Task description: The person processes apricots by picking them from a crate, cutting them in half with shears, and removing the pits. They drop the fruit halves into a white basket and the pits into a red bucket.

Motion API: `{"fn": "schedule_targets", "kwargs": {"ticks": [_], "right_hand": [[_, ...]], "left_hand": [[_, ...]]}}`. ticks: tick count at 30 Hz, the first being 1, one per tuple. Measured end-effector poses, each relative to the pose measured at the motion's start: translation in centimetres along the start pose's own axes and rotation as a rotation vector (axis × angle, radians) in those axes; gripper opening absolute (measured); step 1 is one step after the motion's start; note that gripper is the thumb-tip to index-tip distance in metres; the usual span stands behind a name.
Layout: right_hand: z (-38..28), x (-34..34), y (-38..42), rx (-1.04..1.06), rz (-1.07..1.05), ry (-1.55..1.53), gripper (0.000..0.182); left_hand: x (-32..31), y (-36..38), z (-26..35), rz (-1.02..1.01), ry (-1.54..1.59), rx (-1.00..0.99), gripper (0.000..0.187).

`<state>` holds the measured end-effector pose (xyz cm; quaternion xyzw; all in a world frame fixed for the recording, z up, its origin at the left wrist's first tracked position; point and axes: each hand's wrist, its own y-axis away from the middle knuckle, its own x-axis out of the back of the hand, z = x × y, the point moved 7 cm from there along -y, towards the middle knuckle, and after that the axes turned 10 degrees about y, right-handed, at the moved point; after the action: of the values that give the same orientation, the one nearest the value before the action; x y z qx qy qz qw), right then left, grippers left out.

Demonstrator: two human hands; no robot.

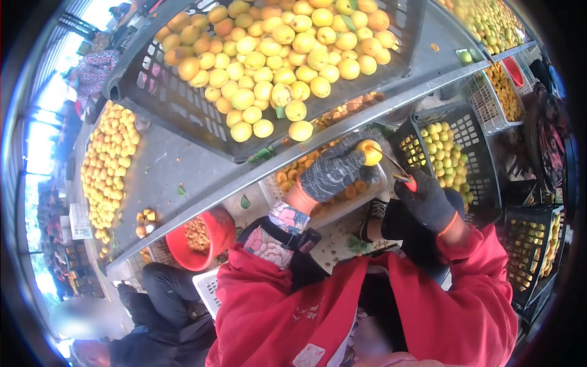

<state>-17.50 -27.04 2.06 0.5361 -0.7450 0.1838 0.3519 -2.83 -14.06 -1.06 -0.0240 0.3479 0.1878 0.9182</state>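
Observation:
My left hand, in a grey knit glove, is closed around a yellow apricot. In a darker glove, my right hand grips a small knife with a red handle and a narrow metal blade. Its blade tip meets the right side of the apricot. Beneath my hands sits a pale crate holding orange apricot pieces. Just beyond them, a large black crate of whole apricots rests tilted on the metal table.
Loose apricots are heaped on the table at left. A red bucket of apricot bits stands below the table edge. At right are black crates of greenish-yellow fruit. Another person's dark-clothed leg is at lower left.

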Motion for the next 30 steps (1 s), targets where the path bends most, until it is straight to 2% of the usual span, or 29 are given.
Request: {"fn": "schedule_targets", "kwargs": {"ticks": [2,8,11,14,16,18,20,22,24,26,29,30], "right_hand": [[0.1,-0.1,0.3,-0.014,-0.012,0.011,0.021],[0.4,-0.7,0.6,0.013,-0.010,0.099,0.020],[0.3,-1.4,0.5,-0.041,-0.090,0.193,0.020],[0.4,-1.8,0.7,-0.129,-0.025,0.231,0.021],[0.7,-2.9,0.8,-0.139,0.057,0.174,0.022],[1.3,-4.1,0.9,-0.159,0.112,0.124,0.023],[1.5,-5.1,0.9,-0.191,0.126,0.083,0.024],[1.2,-5.0,1.0,-0.226,0.117,0.118,0.024],[0.9,-4.5,0.9,-0.230,0.071,0.156,0.024],[0.9,-3.5,0.4,-0.205,-0.006,0.200,0.024],[-0.2,-2.4,-0.2,-0.144,-0.126,0.212,0.025],[-0.3,-2.3,-0.3,-0.148,-0.107,0.205,0.025]], "left_hand": [[-0.5,0.2,0.1,0.030,0.070,0.017,0.038],[0.1,0.0,0.2,0.004,-0.121,-0.090,0.037],[-0.1,0.2,1.4,-0.004,-0.524,-0.223,0.035],[-0.3,0.4,1.3,0.011,-0.319,-0.172,0.035],[1.5,0.0,-1.8,-0.013,-0.369,-0.206,0.036],[-0.6,0.4,-0.6,-0.059,-0.842,-0.381,0.037],[-4.7,1.6,0.5,-0.113,-1.733,-0.687,0.042],[-3.0,0.8,-1.9,-0.170,-1.864,-0.451,0.038],[-1.0,0.6,-3.0,-0.168,-1.840,-0.416,0.036],[0.1,0.5,-1.3,-0.115,-1.668,-0.587,0.036],[1.1,0.1,1.1,-0.058,-0.745,-0.441,0.033],[1.5,-0.7,-0.1,0.095,-0.094,-0.028,0.031]]}}
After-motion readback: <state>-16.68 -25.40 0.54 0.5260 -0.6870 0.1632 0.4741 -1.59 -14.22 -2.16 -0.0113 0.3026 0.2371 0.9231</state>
